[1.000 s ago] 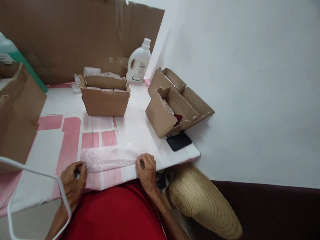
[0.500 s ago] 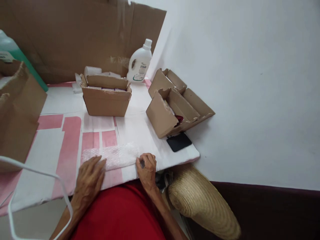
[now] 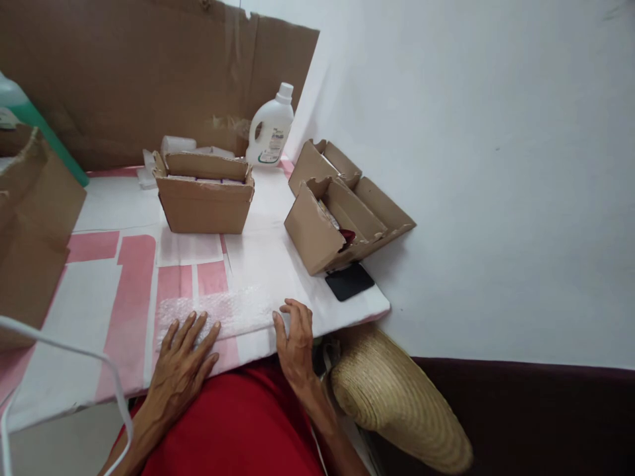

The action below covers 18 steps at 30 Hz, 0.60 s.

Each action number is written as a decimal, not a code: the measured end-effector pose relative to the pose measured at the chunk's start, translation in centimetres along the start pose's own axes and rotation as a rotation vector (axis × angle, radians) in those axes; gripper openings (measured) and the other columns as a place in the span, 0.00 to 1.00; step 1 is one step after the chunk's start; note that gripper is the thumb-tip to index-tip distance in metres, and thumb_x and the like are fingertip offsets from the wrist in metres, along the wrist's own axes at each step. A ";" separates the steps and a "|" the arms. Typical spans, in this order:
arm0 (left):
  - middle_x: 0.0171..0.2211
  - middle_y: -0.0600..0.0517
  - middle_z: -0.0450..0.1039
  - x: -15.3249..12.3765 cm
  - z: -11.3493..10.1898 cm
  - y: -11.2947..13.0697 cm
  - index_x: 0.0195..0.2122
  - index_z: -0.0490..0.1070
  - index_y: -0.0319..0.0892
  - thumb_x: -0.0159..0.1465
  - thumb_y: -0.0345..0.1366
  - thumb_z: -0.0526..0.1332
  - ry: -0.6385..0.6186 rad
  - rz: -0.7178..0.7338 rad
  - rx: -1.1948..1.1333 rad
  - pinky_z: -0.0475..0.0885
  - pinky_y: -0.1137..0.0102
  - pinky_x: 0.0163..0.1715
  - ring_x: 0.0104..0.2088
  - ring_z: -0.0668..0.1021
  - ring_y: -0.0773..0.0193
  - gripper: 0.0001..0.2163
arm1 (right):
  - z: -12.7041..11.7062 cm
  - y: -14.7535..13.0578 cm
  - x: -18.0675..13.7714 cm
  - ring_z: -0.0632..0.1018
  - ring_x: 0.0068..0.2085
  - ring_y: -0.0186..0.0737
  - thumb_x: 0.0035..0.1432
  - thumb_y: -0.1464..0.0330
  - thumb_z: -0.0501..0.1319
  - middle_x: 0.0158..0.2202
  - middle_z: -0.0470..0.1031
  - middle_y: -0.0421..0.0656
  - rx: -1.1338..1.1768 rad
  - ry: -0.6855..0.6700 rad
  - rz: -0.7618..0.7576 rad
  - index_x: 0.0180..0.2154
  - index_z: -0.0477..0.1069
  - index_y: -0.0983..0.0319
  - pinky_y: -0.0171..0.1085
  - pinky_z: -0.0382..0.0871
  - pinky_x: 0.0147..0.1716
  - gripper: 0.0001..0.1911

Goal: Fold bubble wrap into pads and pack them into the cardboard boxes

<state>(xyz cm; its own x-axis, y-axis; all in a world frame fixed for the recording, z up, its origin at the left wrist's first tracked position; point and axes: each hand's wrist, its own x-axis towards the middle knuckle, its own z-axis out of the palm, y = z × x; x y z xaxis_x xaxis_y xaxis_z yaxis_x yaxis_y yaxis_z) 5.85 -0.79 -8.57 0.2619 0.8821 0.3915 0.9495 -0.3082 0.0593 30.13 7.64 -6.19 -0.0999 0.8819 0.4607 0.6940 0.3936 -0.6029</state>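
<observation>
A clear strip of bubble wrap [image 3: 238, 312] lies flat along the front of the table. Over its left end rests my left hand [image 3: 186, 350], its fingers spread and pressed down on the plastic. My right hand [image 3: 295, 337] is at the strip's right end, the thumb and fingers apart with nothing visible between them. The thumb tip is close to the wrap's edge; whether it touches I cannot tell.
Behind the wrap stands a cardboard box [image 3: 206, 205] with small packs inside. Further right are a divided cardboard holder [image 3: 317, 231], a black phone [image 3: 350, 281] and a white jug [image 3: 272, 129]. A straw hat [image 3: 397, 396] sits below the table's right corner. A white cable [image 3: 64, 345] loops at left.
My left hand has spread its fingers flatter over the wrap. The fingers of my right hand have opened from a pinch at the right end. The view has shifted slightly.
</observation>
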 end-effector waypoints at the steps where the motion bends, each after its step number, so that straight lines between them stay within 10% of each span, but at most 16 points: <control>1: 0.67 0.42 0.65 0.0 0.0 0.0 0.66 0.64 0.46 0.67 0.38 0.59 0.001 0.000 0.003 0.53 0.51 0.68 0.68 0.65 0.47 0.25 | 0.3 -1.1 -0.2 0.72 0.54 0.49 0.71 0.70 0.54 0.50 0.73 0.54 -0.008 -0.009 -0.074 0.51 0.69 0.64 0.50 0.69 0.54 0.10; 6: 0.67 0.38 0.64 -0.3 0.3 -0.4 0.66 0.64 0.41 0.68 0.40 0.55 0.037 0.064 -0.032 0.52 0.52 0.69 0.70 0.61 0.47 0.25 | 2.8 -5.3 -1.0 0.56 0.71 0.53 0.70 0.56 0.56 0.70 0.60 0.54 -0.015 -0.454 -0.516 0.68 0.57 0.67 0.52 0.55 0.68 0.33; 13: 0.67 0.43 0.65 0.1 0.2 -0.1 0.66 0.64 0.47 0.67 0.39 0.59 -0.006 -0.016 -0.028 0.53 0.52 0.68 0.68 0.64 0.48 0.25 | 1.6 0.4 -2.5 0.43 0.75 0.55 0.65 0.44 0.56 0.75 0.40 0.59 -0.339 -0.568 -0.202 0.73 0.35 0.70 0.56 0.47 0.70 0.54; 18: 0.67 0.44 0.64 0.2 0.2 0.0 0.67 0.63 0.49 0.68 0.39 0.58 -0.015 -0.031 -0.026 0.54 0.52 0.68 0.68 0.65 0.48 0.25 | 0.4 1.0 -2.9 0.50 0.73 0.59 0.65 0.44 0.57 0.73 0.48 0.61 -0.314 -0.474 -0.197 0.74 0.37 0.68 0.60 0.51 0.68 0.52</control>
<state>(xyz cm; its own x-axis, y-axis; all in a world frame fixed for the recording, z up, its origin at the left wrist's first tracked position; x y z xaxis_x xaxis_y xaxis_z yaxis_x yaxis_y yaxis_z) 5.92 -0.55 -8.66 0.2357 0.8965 0.3752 0.9523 -0.2900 0.0947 30.81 5.54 -8.39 -0.5052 0.8480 0.1605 0.8001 0.5299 -0.2813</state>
